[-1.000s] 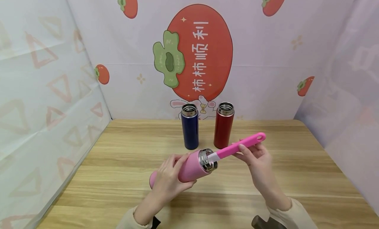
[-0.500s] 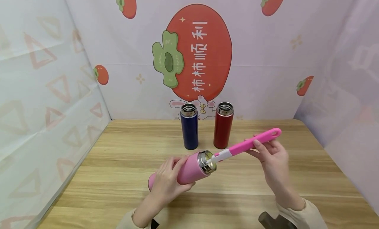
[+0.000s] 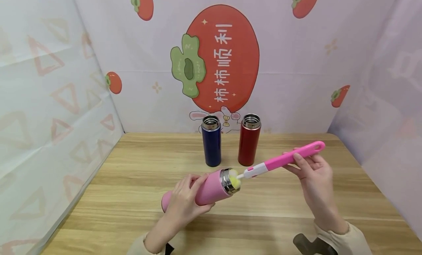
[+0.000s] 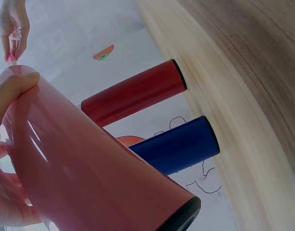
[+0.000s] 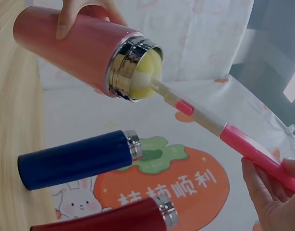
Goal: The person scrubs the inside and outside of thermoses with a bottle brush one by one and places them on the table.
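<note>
I see the left hand (image 3: 186, 202) grip the slanted pink bottle (image 3: 212, 187), mouth rightward; the right hand (image 3: 316, 178) pinches the brush (image 3: 280, 162), head leftward

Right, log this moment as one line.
left hand: grips pink bottle, tilted | right hand: holds brush handle | brush head: in bottle mouth | blue bottle, red bottle: upright

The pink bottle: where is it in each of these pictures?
Head: pink bottle just below centre, slanting up towards the right.
Left wrist: pink bottle large, running from upper left to the bottom edge.
Right wrist: pink bottle at upper left, slanting down towards the centre.
Shared landmark: red bottle, right of the blue bottle in head, above it in left wrist, below it in right wrist.
</note>
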Available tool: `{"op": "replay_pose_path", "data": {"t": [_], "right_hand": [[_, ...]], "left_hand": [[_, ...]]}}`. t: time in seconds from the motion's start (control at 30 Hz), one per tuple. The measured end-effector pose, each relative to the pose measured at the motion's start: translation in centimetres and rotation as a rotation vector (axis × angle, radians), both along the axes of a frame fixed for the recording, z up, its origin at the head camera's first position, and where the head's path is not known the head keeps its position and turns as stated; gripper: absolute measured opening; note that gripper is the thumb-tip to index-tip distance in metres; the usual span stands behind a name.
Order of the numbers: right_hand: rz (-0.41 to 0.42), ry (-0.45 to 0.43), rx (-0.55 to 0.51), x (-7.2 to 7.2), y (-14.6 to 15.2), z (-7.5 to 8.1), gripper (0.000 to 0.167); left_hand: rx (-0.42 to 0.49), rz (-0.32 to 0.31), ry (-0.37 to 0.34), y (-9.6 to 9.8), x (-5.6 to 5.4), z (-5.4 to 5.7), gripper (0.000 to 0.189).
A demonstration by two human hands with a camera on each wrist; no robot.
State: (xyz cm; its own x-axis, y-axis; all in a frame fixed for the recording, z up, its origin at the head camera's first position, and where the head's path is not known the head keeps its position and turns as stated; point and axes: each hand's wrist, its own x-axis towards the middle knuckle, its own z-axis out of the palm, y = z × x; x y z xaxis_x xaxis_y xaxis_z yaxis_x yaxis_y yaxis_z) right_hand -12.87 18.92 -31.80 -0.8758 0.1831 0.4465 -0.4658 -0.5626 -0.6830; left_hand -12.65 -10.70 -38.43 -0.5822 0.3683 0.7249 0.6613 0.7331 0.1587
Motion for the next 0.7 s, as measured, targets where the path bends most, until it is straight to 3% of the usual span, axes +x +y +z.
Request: {"op": "replay_pose_path", "data": {"t": [0.27, 0.5, 0.7], "right_hand": [[0.026, 0.01, -0.046, -0.2, 0.8, 0.0, 0.017], [-0.005, 0.003, -0.072, -0.2, 0.1, 0.4, 0.017], [-0.033, -0.023, -0.034, -0.1, -0.8, 0.0, 0.016]], "left_hand": [[-0.011, 0.009, 0.006, -0.2, -0.2, 0.1, 0.073], [0.018, -0.002, 0.022, 0.4, -0.2, 0.6, 0.071], [0.026, 0.004, 0.07, 0.6, -0.4, 0.5, 0.073]]}}
